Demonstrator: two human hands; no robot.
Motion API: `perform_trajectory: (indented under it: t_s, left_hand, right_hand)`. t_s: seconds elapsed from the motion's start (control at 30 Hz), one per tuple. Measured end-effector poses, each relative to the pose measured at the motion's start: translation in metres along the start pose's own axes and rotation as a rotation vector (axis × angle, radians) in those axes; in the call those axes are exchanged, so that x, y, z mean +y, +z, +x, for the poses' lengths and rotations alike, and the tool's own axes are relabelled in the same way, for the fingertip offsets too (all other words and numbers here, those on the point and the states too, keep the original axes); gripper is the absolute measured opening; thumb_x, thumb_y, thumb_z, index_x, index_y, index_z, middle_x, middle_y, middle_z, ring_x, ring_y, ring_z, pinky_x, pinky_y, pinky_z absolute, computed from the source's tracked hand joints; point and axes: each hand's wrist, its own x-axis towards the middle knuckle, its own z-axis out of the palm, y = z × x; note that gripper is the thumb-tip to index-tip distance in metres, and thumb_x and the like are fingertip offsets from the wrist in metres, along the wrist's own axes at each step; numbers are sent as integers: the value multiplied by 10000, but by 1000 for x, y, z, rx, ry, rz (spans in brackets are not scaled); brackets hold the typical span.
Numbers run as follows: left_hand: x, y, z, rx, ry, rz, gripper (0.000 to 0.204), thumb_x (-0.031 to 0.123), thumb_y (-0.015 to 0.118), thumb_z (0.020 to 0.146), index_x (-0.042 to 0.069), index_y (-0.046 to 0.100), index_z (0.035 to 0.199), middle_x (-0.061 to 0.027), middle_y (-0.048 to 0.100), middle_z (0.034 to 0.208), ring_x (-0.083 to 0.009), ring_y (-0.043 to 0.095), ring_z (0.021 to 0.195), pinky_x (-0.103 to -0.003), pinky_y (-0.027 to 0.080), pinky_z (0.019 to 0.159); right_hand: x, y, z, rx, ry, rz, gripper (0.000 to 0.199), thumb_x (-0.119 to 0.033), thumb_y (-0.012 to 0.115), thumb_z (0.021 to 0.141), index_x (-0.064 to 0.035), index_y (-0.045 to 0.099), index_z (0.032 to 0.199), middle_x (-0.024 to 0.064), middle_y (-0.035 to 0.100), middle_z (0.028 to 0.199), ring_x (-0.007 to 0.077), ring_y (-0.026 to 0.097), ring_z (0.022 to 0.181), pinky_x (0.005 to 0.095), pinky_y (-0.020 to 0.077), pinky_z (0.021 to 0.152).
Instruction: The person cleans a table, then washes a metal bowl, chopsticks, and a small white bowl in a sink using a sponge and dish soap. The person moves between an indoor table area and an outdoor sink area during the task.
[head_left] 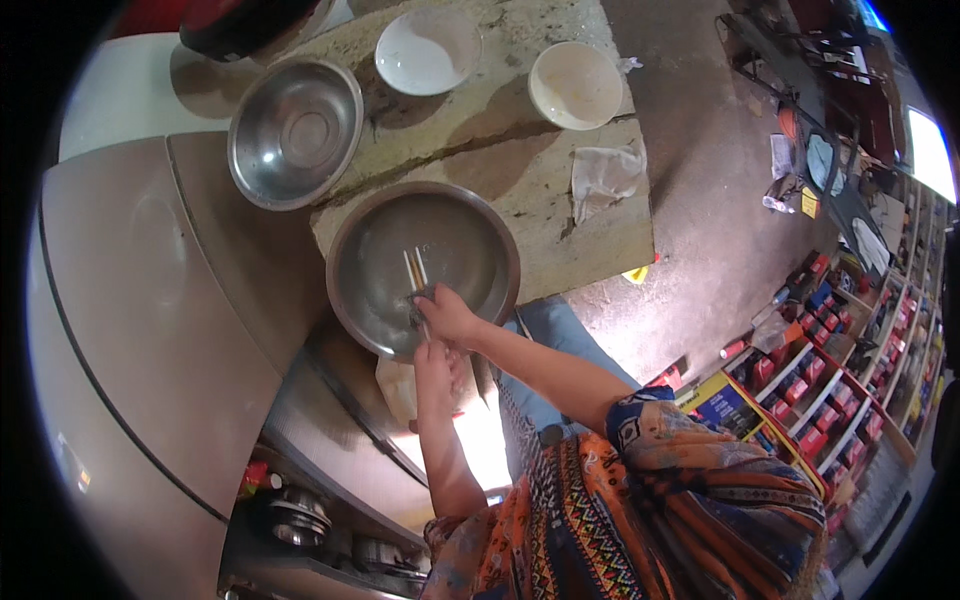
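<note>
A wide metal basin (345,250) with cloudy water stands at the near edge of the worn wooden table. Over its near side are a few thin, pale sticks (415,262) that look like chopsticks, pointing away from me. My right hand (447,314) is closed around their middle, with a small dark grey wad (417,312), perhaps a scouring pad, showing at its fingers. Just nearer to me, at the basin's rim, my left hand (435,370) grips the lower ends of the sticks.
A smaller metal bowl (297,133) sits to the left, beyond the basin. Two white bowls (428,50) and a crumpled white cloth (607,180) lie on the wooden tabletop (540,230). A grey fridge-like cabinet (120,260) is on the left; shelves of red packages (810,390) are on the right.
</note>
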Motion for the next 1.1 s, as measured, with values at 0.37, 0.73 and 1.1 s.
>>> perform_trajectory:
  t_s: [0.37, 0.73, 1.1]
  left_hand:
    - [-21, 21, -70, -121, -12, -360, 251, 286, 375, 974, 69, 457, 880, 39, 312, 535, -57, 263, 340, -211, 192, 280]
    - [34, 152, -18, -223, 148, -273, 252, 288, 384, 967, 71, 456, 861, 15, 356, 562, -73, 298, 372, -227, 256, 313]
    - [-68, 215, 162, 372, 644, 740, 245, 189, 498, 865, -39, 477, 951, -235, 595, 805, -402, 582, 775, -438, 468, 682]
  right_hand:
    - [-11, -67, 52, 198, -166, -415, 432, -172, 576, 821, 72, 392, 1126, 282, 597, 809, 443, 584, 805, 472, 477, 724]
    - [-32, -213, 63, 274, -149, 249, 434, -230, 591, 859, 41, 433, 1160, 143, 627, 827, 187, 620, 668, 286, 489, 560]
    - [-91, -284, 127, 652, -252, 101, 361, -10, 447, 820, 100, 319, 1140, 197, 590, 870, 218, 633, 534, 289, 506, 442]
